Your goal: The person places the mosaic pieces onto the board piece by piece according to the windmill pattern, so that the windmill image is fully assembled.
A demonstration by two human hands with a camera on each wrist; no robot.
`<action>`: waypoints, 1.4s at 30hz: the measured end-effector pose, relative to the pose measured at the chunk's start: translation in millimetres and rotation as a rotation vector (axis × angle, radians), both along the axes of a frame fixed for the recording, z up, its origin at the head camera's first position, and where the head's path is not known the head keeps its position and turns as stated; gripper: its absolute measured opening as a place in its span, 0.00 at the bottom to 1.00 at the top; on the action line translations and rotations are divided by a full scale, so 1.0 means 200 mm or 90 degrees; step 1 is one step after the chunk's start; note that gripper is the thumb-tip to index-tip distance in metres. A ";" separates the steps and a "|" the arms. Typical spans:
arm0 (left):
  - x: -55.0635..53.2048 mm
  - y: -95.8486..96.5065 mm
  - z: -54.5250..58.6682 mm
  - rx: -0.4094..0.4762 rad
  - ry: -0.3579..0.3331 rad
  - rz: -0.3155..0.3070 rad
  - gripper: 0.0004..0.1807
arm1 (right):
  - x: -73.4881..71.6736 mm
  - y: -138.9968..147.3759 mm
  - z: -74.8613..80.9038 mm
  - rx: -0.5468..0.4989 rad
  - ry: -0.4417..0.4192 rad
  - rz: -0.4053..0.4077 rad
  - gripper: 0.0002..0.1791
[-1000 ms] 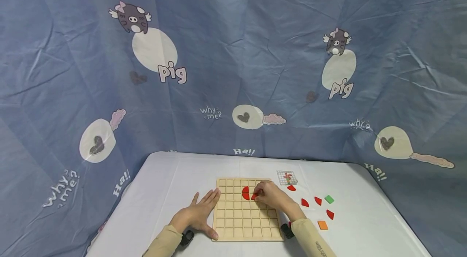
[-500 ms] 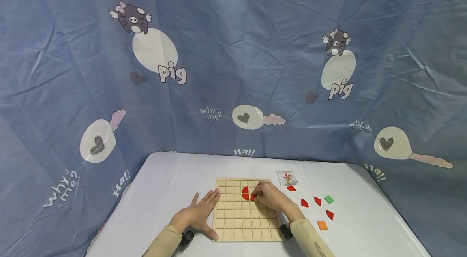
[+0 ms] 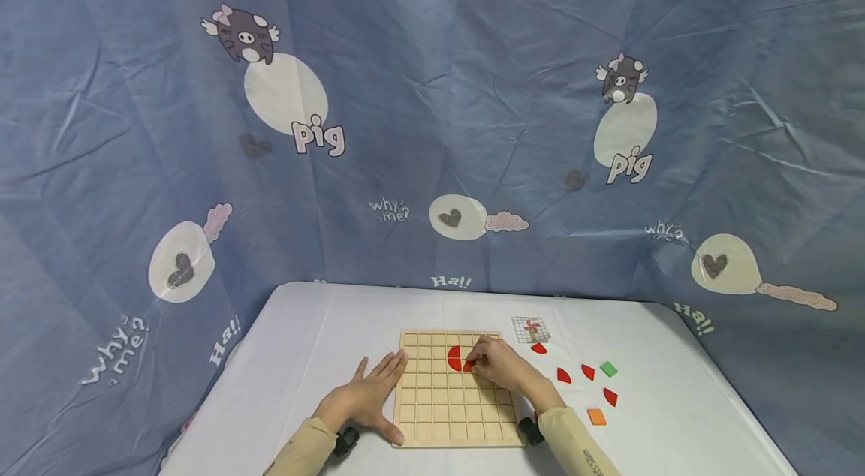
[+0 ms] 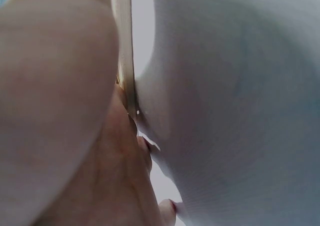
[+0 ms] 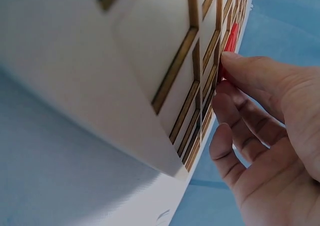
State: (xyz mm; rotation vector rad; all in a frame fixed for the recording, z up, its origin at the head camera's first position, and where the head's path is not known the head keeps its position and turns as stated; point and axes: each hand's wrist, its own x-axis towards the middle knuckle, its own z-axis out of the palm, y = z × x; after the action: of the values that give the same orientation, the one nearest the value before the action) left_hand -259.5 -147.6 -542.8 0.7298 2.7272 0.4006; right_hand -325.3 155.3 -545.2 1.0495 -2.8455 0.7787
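A square wooden grid board (image 3: 439, 410) lies on the white table. Two red quarter-circle tiles, an upper one (image 3: 454, 351) and a lower one (image 3: 454, 364), sit in neighbouring cells toward its far side. Just right of them my right hand (image 3: 503, 365) pinches another red quarter-circle tile (image 3: 468, 366) at the board's surface; the hand covers part of it. In the right wrist view, thumb and fingers of the right hand (image 5: 265, 105) meet at the red by the grid. My left hand (image 3: 368, 397) rests spread along the board's left edge, fingertips and thumb touching it.
Right of the board lie several loose red quarter-circle tiles, one nearest the board (image 3: 564, 375), a green square tile (image 3: 609, 369) and an orange square tile (image 3: 597, 417). A card with a gridded flower picture (image 3: 531, 329) lies at the back right. A blue printed curtain (image 3: 405, 123) hangs behind the table.
My right hand has shifted slightly left with the pinched red tile, closer to the two set tiles. The left hand stays where it was.
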 end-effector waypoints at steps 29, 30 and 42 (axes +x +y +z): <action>-0.01 0.00 -0.02 -0.004 0.002 0.000 0.78 | 0.08 0.26 0.05 -0.054 -0.087 -0.117 0.09; -0.01 0.00 -0.02 -0.004 0.002 0.000 0.78 | 0.09 0.28 0.05 -0.055 -0.086 -0.123 0.09; -0.02 0.00 -0.01 0.008 0.000 -0.004 0.77 | 0.16 0.53 0.06 -0.057 -0.049 -0.185 0.13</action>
State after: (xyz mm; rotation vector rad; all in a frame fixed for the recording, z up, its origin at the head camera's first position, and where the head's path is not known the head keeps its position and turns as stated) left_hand -262.7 -148.1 -544.4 0.7418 2.7233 0.4160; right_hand -293.5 261.5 -533.8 0.5873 -2.8993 0.9254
